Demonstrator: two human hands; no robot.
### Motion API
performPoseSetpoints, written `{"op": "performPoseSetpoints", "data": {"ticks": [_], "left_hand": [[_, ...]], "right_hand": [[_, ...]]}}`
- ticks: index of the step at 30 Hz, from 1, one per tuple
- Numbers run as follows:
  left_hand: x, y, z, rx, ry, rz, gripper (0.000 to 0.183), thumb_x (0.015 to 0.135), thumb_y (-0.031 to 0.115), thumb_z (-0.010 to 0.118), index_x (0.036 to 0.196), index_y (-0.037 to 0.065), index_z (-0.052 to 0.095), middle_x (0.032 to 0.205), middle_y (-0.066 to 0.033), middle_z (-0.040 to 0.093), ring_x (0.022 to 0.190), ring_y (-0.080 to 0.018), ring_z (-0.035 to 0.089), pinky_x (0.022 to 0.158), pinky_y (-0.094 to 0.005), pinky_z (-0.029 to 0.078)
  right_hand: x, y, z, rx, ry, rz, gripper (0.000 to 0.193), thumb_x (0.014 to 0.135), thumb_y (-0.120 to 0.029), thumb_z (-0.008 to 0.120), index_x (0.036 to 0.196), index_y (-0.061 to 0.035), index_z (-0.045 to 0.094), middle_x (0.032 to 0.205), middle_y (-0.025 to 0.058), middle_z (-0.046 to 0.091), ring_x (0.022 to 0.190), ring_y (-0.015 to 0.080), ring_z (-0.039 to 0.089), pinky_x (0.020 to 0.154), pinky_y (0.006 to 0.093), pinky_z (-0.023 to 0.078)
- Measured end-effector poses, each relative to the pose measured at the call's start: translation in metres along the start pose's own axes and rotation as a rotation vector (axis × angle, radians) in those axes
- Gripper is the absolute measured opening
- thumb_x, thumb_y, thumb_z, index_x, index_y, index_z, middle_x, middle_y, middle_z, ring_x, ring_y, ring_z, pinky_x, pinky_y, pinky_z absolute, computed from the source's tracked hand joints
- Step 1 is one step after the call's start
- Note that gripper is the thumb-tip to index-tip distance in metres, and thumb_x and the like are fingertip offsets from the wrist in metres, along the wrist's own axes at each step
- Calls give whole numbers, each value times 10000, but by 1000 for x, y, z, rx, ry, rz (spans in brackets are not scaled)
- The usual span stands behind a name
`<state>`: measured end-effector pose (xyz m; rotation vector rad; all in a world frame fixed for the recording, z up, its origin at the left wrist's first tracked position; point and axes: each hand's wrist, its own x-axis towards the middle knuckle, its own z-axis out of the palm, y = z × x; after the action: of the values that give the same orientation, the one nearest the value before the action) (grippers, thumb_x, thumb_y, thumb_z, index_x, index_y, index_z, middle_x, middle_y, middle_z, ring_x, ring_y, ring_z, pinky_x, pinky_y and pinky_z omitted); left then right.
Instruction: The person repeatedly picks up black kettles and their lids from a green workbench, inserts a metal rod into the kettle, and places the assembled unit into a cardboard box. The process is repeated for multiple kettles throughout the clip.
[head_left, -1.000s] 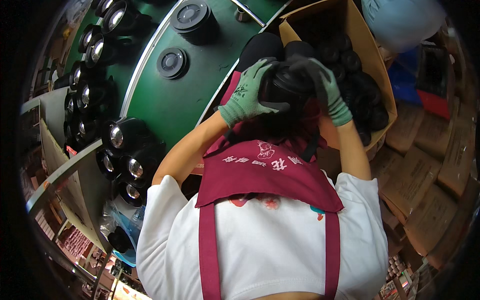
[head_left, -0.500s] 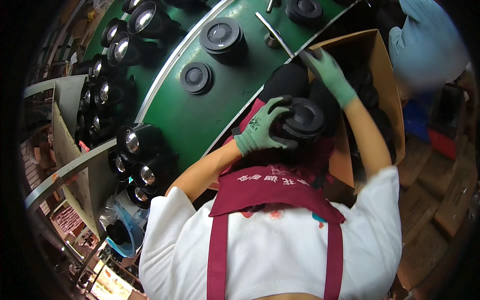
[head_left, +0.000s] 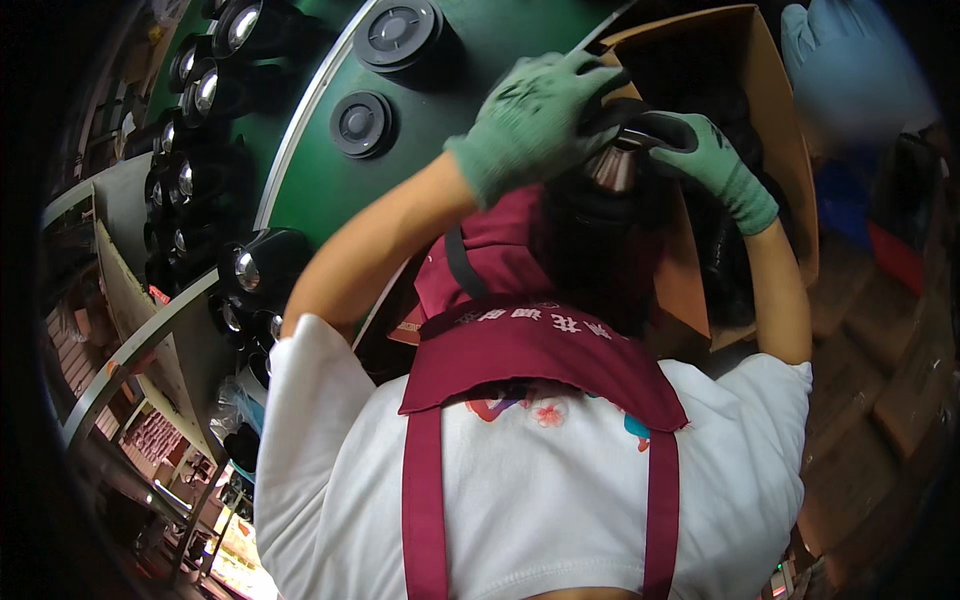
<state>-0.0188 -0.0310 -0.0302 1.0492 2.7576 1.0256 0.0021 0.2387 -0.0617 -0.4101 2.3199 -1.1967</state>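
My left hand [head_left: 545,122], in a green glove with dark fingertips, curls around one side of a metal tool with a crossbar and a cone-shaped silvery end [head_left: 614,170]. My right hand [head_left: 712,165], gloved alike, closes on the other side of the bar. The grips partly hide the bar. Below the cone, a black round part [head_left: 600,212] rests in shadow over my lap; its outline and contact with the tool are hard to make out. Two black round lid-like parts, a larger one [head_left: 400,35] and a smaller one [head_left: 361,124], lie on the green table [head_left: 300,190].
An open cardboard box [head_left: 785,170] with black parts stands beside my right arm. Several black housings with shiny round lenses [head_left: 205,90] line the left. A curved metal rail [head_left: 140,350] runs at lower left. Another person's blue sleeve [head_left: 850,40] shows at upper right.
My left hand has left the black round part and moved up to the metal tool. The tool has come off the table into both hands, over my lap. The view has shifted slightly.
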Motion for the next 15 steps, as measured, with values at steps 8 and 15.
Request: {"op": "performPoseSetpoints", "data": {"ticks": [8,15], "left_hand": [[4,35,17,208,-464,-277,367,986,433,514,1103,115,657,1032,-123,712,994,-333,680,831,-450,541],[-6,11,9,140,-550,-273,396,968,423,550,1227,141,652,1105,-128,703,1028,-338,666,884,-445,526]], "right_hand": [[11,19,32,-654,199,-277,527,794,-263,709,1308,-189,623,1213,82,643,1154,283,609,971,415,505],[24,44,18,1025,10,-203,450,986,-302,592,1247,63,636,1229,144,684,1069,219,676,965,342,537]]}}
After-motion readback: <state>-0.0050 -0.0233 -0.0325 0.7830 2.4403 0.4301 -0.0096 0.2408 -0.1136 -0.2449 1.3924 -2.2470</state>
